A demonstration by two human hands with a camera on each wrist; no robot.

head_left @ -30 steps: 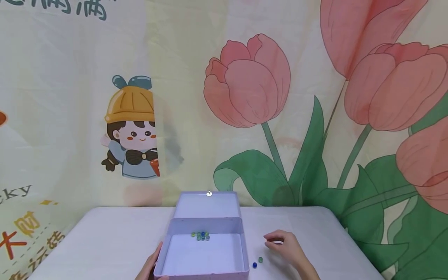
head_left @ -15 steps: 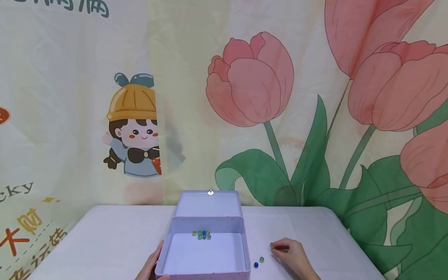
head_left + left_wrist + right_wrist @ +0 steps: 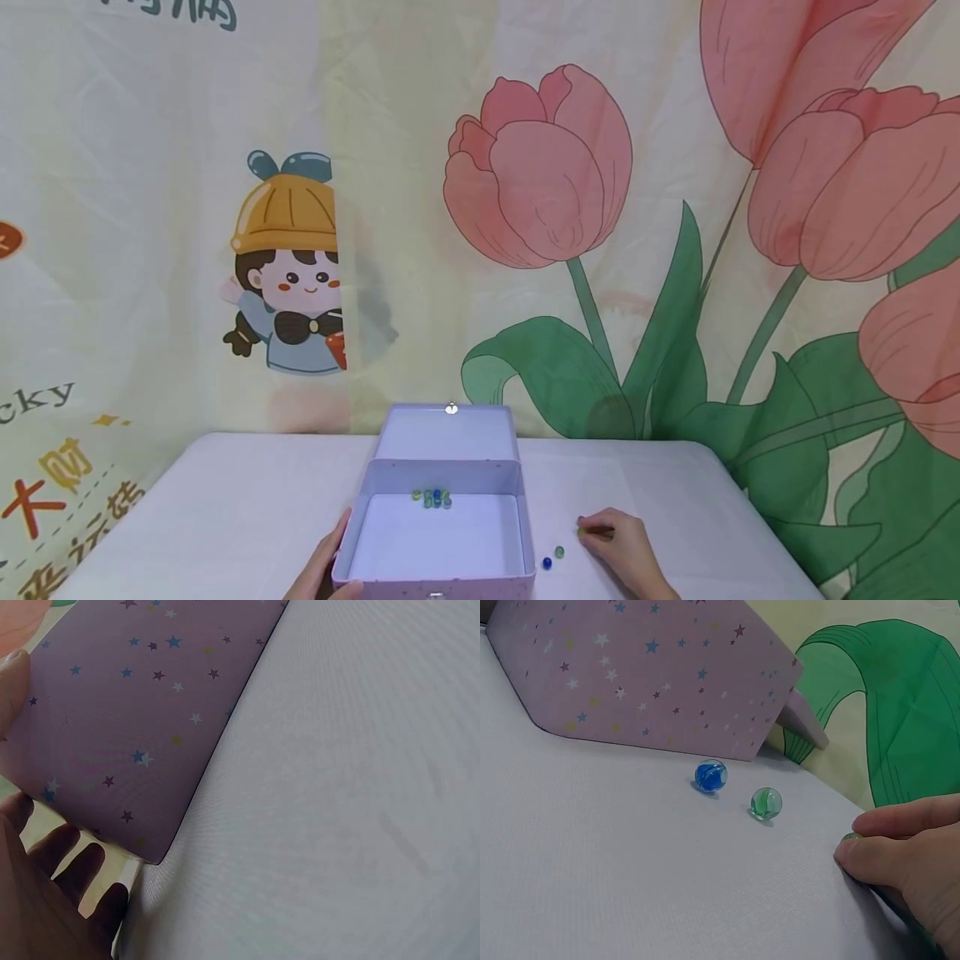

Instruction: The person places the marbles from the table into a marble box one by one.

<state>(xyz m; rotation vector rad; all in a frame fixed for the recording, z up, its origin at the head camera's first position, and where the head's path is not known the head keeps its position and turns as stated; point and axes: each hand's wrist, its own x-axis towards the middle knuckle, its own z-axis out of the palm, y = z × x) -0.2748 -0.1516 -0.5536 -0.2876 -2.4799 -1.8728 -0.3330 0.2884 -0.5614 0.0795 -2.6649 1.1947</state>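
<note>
An open lilac box with a star pattern outside stands on the table, and several marbles lie inside near its back wall. My left hand grips the box at its front left corner. In the left wrist view, the thumb lies on one starry face and the fingers reach round the adjoining side. To the right of the box, my right hand pinches a yellow-green marble between thumb and forefinger, at the tabletop. A blue marble and a green marble lie between that hand and the box.
The box's lid leans back, with a metal clasp on its top edge. A white cloth covers the table. Behind it hangs a backdrop printed with tulips and a cartoon figure.
My right hand has shifted slightly right and down. Its thumb and forefinger, apart a second ago, have come together on the yellow-green marble. My left hand stays on the box.
</note>
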